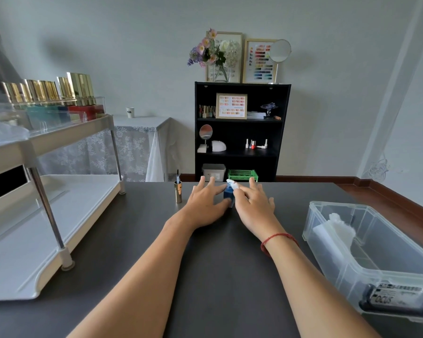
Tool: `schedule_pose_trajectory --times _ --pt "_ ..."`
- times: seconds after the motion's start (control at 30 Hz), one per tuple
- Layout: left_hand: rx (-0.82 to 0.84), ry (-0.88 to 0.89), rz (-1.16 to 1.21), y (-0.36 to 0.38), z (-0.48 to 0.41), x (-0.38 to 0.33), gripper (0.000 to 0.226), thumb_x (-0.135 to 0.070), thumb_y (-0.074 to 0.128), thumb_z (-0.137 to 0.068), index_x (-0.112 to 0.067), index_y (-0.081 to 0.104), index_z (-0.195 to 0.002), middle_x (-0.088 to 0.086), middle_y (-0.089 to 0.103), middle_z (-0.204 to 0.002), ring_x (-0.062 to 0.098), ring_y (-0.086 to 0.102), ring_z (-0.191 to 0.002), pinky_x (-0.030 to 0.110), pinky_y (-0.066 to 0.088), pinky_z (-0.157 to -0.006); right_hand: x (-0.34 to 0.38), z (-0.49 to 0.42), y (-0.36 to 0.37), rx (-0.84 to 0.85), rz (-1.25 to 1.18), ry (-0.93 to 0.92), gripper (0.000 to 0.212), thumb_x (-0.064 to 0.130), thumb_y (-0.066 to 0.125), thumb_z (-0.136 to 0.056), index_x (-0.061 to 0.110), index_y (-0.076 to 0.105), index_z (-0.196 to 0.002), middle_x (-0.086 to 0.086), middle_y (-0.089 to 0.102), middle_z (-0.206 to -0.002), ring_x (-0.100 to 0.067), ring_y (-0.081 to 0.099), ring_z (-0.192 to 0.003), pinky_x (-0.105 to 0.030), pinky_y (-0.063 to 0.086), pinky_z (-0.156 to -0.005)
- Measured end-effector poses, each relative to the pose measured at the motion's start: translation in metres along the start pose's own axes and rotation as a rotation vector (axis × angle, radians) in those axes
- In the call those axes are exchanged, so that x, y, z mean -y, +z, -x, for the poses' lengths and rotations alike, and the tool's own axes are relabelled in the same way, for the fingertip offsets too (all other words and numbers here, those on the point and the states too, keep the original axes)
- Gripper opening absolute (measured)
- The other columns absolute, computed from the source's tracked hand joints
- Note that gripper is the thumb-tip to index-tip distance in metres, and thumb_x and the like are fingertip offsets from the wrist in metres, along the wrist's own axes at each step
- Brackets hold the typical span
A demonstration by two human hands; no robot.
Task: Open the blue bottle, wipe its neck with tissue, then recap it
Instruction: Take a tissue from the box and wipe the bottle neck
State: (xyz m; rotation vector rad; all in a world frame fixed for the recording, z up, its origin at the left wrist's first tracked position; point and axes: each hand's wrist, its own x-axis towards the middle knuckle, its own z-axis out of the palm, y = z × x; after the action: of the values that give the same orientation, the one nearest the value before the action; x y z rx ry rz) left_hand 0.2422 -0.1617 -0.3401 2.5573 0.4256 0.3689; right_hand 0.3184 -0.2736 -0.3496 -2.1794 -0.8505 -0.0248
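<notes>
Blue bottle [228, 194] between both hands' fingers [241, 190]

Both your bare forearms stretch forward, nearly parallel. Your left hand [206, 203] lies palm down, fingers spread, thumb angled inward. Your right hand [253, 203] sits close beside it, fingers loosely curled, wrist slightly raised

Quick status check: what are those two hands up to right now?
Left hand steadying blue bottle. Right hand pressing white tissue on its neck. Gold cap with brush standing left of bottle. Nothing blocking.
</notes>
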Motion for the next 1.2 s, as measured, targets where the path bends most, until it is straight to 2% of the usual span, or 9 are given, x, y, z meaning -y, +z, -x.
schedule_pose_trajectory --times 0.17,0.33,0.5,0.73,0.9,1.07,1.2 --pt "0.018 0.031 -0.06 0.0 0.002 -0.001 0.049 -0.043 0.041 -0.098 -0.031 0.033 -0.145 0.003 -0.001 -0.163 0.025 -0.017 -0.148 0.048 -0.007 -0.119 0.001 0.001 -0.003 0.005 -0.022 -0.013 0.042 0.033 0.025 -0.098 0.036 0.047 -0.134 0.0 0.01 -0.16 -0.018 -0.001 -0.148 -0.05 -0.01 -0.115" --pt "0.033 0.034 -0.1 0.001 -0.001 -0.002 0.051 -0.046 0.038 -0.098 -0.034 0.03 -0.147 0.0 -0.01 -0.162 0.025 -0.022 -0.146 0.051 -0.009 -0.119 0.001 0.002 -0.003 0.008 -0.029 -0.013 0.042 0.033 0.025 -0.099 0.036 0.046 -0.135 0.001 0.012 -0.159 -0.018 0.0 -0.148 -0.05 -0.01 -0.115" --pt "-0.061 0.039 0.03 0.0 -0.001 0.003 0.044 -0.04 0.05 -0.095 -0.031 0.044 -0.138 0.002 -0.002 -0.163 0.026 -0.016 -0.148 0.052 -0.008 -0.119 0.002 0.002 -0.003 0.018 -0.078 -0.014 0.04 0.033 0.026 -0.098 0.032 0.058 -0.123 0.002 0.013 -0.159 -0.017 0.0 -0.147 -0.05 -0.01 -0.115" --pt "-0.29 0.074 0.177 0.003 -0.001 0.005 0.04 -0.036 0.063 -0.088 -0.025 0.054 -0.125 0.006 0.015 -0.161 0.024 -0.002 -0.15 0.05 0.003 -0.121 0.003 0.004 -0.001 -0.002 -0.138 -0.073 0.039 0.036 0.027 -0.098 0.034 0.056 -0.126 0.005 0.015 -0.159 -0.014 0.001 -0.147 -0.045 -0.013 -0.115" --pt "-0.384 0.124 0.116 0.006 -0.007 0.008 0.042 -0.036 0.067 -0.085 -0.023 0.058 -0.124 0.006 0.02 -0.159 0.026 0.004 -0.149 0.044 0.002 -0.119 0.004 0.004 -0.001 -0.011 -0.142 -0.08 0.04 0.035 0.027 -0.099 0.035 0.049 -0.132 0.005 0.014 -0.159 -0.014 0.001 -0.147 -0.045 -0.013 -0.115" --pt "-0.413 0.099 -0.04 0.007 -0.015 0.013 0.044 -0.045 0.062 -0.086 -0.027 0.059 -0.126 0.005 0.023 -0.159 0.03 0.008 -0.149 0.048 0.007 -0.119 0.003 0.005 0.0 -0.008 -0.108 -0.097 0.041 0.034 0.025 -0.099 0.035 0.046 -0.135 0.004 0.012 -0.159 -0.014 0.0 -0.147 -0.046 -0.013 -0.115" --pt "-0.411 0.112 -0.051 0.009 -0.016 0.013 0.042 -0.045 0.063 -0.085 -0.026 0.062 -0.122 0.006 0.021 -0.159 0.03 0.006 -0.149 0.048 0.006 -0.119 0.002 0.004 0.001 -0.018 -0.081 -0.084 0.042 0.034 0.024 -0.099 0.037 0.046 -0.135 0.003 0.012 -0.159 -0.015 0.001 -0.147 -0.046 -0.013 -0.114"
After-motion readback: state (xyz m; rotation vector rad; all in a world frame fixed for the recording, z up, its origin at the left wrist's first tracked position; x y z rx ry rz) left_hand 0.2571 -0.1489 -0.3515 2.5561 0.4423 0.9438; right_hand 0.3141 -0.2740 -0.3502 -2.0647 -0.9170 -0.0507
